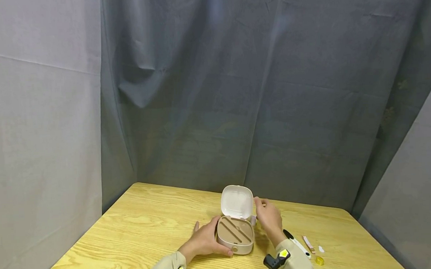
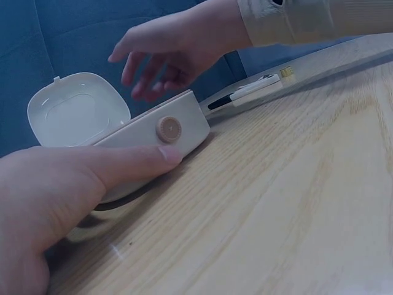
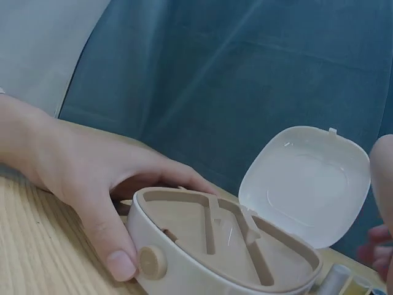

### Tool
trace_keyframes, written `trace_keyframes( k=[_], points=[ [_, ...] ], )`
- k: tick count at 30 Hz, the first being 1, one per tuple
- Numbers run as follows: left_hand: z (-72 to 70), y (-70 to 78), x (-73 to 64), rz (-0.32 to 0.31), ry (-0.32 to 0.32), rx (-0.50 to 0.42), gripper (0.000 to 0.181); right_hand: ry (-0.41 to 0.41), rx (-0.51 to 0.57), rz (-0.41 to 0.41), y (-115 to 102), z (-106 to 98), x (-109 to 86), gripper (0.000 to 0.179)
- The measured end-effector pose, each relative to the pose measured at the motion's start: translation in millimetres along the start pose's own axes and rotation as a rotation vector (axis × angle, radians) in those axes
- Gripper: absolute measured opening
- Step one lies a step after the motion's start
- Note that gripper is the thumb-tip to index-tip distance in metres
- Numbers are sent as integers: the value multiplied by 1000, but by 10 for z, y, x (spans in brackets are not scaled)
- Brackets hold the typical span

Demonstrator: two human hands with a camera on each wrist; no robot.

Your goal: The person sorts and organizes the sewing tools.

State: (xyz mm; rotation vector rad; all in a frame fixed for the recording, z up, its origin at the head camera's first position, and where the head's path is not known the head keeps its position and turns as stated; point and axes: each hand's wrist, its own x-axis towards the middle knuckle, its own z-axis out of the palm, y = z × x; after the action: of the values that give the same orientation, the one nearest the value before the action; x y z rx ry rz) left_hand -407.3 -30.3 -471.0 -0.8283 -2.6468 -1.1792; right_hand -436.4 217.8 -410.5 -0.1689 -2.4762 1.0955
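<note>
- White plastic, with a tan inner tray (image 3: 181,216), makes up the small box (image 1: 241,249), which sits on the wooden bench (image 1: 154,215) between the person's two hands.
- Its lid (image 1: 236,201) stands raised at the back, so the opening step looks done; filling or arranging the tray seems to be the step in hand.
- Left hand (image 1: 206,237) grips the box from its left side, thumb along the front wall by the round button (image 2: 169,129), fingers round towards the back corner.
- Right hand (image 1: 268,215) hangs by the lid's right edge, fingers loosely bent; the left wrist view shows nothing in them. Whether a fingertip touches the lid, I cannot tell.
- Small cylinders (image 3: 334,279), perhaps thread spools, stand just beside the box at its right rear, close to the right hand's fingers; they are probably what it is reaching for.
- Slanting ribs divide the tray, and much of its tan floor shows bare between them.
- Right of the box, near the right forearm, lie a black-and-white tool (image 1: 297,242), a narrow strip (image 1: 308,244), a white scrap (image 1: 321,249) and a yellow roll (image 1: 319,260).
- Next, I judge, the left hand should keep the box steady while the right pinches one cylinder cleanly, without knocking the upright lid.
</note>
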Motion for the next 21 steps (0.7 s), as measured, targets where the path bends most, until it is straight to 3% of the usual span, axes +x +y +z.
trace_keyframes(
  k=[4,6,11,21],
  points=[
    [9,19,-3,-6,-9,-1,119,132,32,-26,-1,-41,-16,48],
    [9,13,-10,-9,-13,-3,119,144,54,-77,-19,-44,-52,38],
    [-21,6,-35,-2,-12,0,116,63,76,-284,-115,-15,-198,22],
    [-6,-50,-17,1,-4,41,119,-66,-63,-553,-185,104,-348,35]
  ],
)
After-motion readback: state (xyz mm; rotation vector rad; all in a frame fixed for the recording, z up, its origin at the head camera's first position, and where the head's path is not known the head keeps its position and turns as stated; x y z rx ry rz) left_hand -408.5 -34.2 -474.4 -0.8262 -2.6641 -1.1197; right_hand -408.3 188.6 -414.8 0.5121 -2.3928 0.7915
